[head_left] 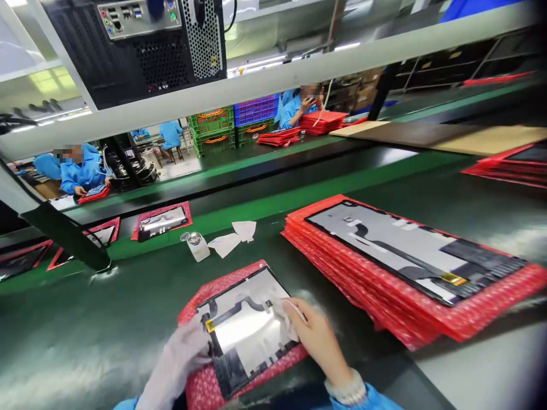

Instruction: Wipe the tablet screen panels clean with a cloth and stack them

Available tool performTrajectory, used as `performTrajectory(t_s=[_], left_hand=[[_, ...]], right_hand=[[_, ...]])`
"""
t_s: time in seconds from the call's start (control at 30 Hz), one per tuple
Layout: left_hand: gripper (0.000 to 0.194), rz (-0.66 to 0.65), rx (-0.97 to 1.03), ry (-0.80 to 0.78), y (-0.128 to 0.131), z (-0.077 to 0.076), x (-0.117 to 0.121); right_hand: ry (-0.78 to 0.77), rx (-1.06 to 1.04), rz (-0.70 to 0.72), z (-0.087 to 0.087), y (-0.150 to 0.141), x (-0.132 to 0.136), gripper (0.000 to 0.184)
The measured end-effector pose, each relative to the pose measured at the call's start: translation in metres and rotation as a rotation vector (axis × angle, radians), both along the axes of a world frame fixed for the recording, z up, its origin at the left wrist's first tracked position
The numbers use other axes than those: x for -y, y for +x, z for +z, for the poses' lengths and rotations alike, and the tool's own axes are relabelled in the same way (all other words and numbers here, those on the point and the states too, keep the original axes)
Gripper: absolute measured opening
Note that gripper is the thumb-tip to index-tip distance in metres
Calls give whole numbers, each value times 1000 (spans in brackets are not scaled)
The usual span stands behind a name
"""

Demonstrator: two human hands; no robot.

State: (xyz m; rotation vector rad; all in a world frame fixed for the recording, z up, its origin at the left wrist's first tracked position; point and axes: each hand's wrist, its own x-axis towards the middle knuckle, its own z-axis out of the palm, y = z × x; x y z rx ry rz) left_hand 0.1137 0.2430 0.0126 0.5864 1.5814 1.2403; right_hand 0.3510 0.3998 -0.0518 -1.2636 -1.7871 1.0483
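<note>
A display panel (245,327) lies back-side up on a red bubble-wrap sheet (222,282) on the green bench in front of me. My left hand (177,364), in a white glove, grips the panel's left edge and the wrap under it. My right hand (318,341) is bare and pinches a white wiping cloth (284,310) pressed on the panel's right side.
To the right sits a stack of red sheets (410,307) topped by another panel (410,250). A small clear bottle (197,245) and white wipes (233,239) lie beyond. More panels (162,221) ride the belt; people in blue coats (81,171) work opposite.
</note>
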Motion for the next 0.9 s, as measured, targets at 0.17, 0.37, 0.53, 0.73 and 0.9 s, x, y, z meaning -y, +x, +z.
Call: performTrajectory(t_s=[0.17, 0.37, 0.53, 0.73, 0.9], left_hand=[[25, 91, 369, -21, 7, -15, -13], [34, -87, 316, 285, 38, 9, -31], [40, -45, 282, 111, 73, -14, -24], [39, -58, 211, 96, 67, -7, -19], [40, -31, 285, 116, 60, -26, -13]], right_hand=[[-17, 25, 52, 0, 3, -4, 40], [115, 25, 94, 5, 1, 3, 37], [377, 283, 348, 10, -28, 37, 30], [550, 567, 415, 15, -38, 45, 28], [443, 485, 502, 30, -23, 8, 26]])
